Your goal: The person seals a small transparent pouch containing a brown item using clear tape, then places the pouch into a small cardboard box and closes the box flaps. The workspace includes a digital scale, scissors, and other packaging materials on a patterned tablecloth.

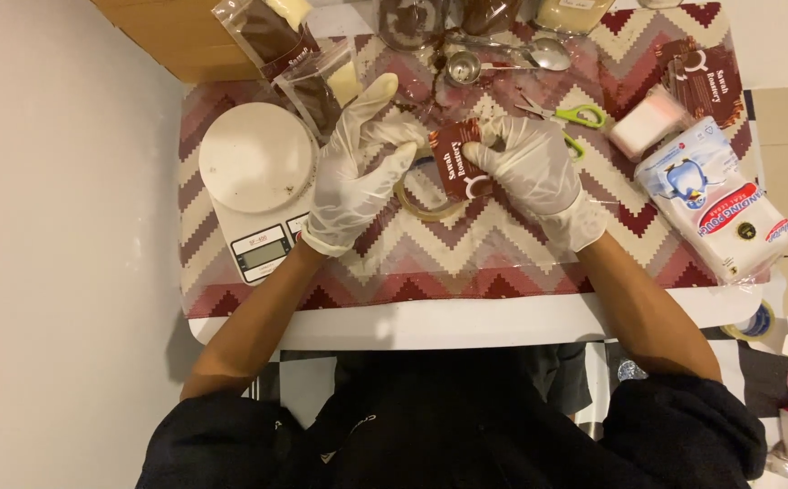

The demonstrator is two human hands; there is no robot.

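Above the tape ring (430,201), left hand (353,167), right hand (530,163), both pinching brown label (460,161)

I see white gloves on my left hand (355,172) and right hand (530,167); between them, a dark red label card (460,161) with white lettering. Table mat (466,254): zigzag bands of maroon, pink and cream. Kitchen scale (258,172): white. Scissors (568,116): lime-green handles. Tissue pack (715,213): white with blue and red print.
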